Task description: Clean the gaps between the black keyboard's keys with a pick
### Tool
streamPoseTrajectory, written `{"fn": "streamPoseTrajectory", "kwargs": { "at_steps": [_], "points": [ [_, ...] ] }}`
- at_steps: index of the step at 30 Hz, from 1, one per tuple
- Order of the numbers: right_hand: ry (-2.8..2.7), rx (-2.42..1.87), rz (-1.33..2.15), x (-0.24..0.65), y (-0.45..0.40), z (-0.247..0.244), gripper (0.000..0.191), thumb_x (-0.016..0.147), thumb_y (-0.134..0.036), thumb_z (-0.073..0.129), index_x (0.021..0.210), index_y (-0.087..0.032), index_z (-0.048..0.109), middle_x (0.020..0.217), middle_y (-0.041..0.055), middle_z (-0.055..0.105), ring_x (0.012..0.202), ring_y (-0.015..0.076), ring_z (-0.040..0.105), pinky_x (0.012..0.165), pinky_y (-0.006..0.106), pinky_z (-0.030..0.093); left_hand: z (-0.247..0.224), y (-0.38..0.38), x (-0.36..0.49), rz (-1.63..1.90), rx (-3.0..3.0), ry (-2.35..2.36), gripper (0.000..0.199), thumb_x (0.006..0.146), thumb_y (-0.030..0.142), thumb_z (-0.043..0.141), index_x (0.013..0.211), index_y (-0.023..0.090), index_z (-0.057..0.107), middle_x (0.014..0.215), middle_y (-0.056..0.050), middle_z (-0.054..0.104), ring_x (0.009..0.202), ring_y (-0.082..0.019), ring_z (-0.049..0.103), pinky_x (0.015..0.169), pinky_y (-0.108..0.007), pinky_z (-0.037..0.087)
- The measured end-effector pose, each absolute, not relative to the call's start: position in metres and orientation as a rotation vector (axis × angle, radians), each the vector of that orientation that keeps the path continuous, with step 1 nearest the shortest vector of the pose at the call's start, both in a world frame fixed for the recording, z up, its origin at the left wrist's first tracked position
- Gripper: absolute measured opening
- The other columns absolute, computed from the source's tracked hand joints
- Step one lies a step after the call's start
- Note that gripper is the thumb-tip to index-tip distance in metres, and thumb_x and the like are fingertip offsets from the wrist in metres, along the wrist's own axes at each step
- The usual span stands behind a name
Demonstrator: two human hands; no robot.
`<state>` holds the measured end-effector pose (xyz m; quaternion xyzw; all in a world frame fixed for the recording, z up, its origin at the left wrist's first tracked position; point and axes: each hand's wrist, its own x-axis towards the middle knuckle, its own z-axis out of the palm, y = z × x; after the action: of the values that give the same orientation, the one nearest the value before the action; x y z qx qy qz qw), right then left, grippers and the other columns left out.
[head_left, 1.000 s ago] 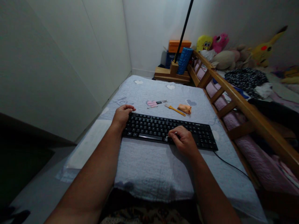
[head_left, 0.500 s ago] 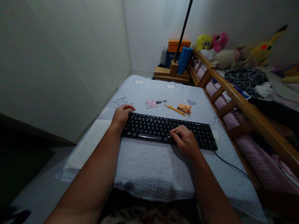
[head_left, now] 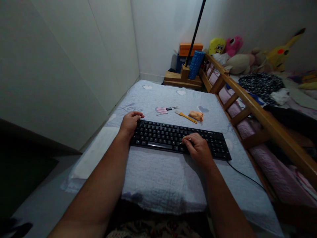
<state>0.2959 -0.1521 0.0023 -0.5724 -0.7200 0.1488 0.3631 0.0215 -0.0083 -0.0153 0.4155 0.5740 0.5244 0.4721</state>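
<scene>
While both hands grip: left [head_left: 130, 122] keyboard [head_left: 173, 137] | right [head_left: 198, 148] swab [head_left: 186, 140] | brush [head_left: 186, 116] beyond

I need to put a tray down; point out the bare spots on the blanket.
Bare blanket lies between the keyboard and the near edge, and beyond the small tools toward the wooden base. Crowded: the strip behind the keyboard, holding tools, orange brush and cloth.

A black keyboard [head_left: 178, 139] lies flat across the pale quilt, its cable trailing off right.
</scene>
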Motion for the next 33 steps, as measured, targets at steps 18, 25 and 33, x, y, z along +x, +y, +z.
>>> {"fn": "streamPoseTrajectory", "kwargs": {
  "at_steps": [18, 25, 33],
  "points": [
    [-1.860, -1.475, 0.437, 0.2953, -0.1533, 0.0045, 0.020, 0.090, -0.022, 0.053, 0.077, -0.022, 0.068, 0.081, 0.0060, 0.071, 0.085, 0.0238, 0.063, 0.078, 0.038, 0.045, -0.0158, -0.0082, 0.0211, 1.281, 1.034, 1.422, 0.012, 0.064, 0.017, 0.061, 0.075, 0.018, 0.067, 0.081, -0.004, 0.072, 0.078, -0.020, 0.062, 0.081, -0.034, 0.046],
    [-1.828, -1.470, 0.390, 0.2968, -0.1504, 0.0008, 0.018, 0.091, -0.023, 0.055, 0.082, -0.022, 0.071, 0.084, 0.0072, 0.072, 0.088, 0.0252, 0.063, 0.081, 0.040, 0.047, -0.0171, -0.0077, 0.0208, 1.289, 1.038, 1.413, 0.011, 0.063, 0.017, 0.062, 0.074, 0.019, 0.066, 0.081, -0.004, 0.072, 0.082, -0.021, 0.063, 0.085, -0.035, 0.046],
    [-1.818, -1.477, 0.362, 0.2964, -0.1495, 0.0002, 0.019, 0.092, -0.024, 0.055, 0.083, -0.021, 0.072, 0.085, 0.0078, 0.073, 0.088, 0.0254, 0.063, 0.081, 0.041, 0.046, -0.0169, -0.0079, 0.0208, 1.279, 1.026, 1.403, 0.011, 0.064, 0.018, 0.061, 0.074, 0.019, 0.065, 0.082, -0.004, 0.071, 0.083, -0.021, 0.062, 0.085, -0.035, 0.045]
  ]
}}
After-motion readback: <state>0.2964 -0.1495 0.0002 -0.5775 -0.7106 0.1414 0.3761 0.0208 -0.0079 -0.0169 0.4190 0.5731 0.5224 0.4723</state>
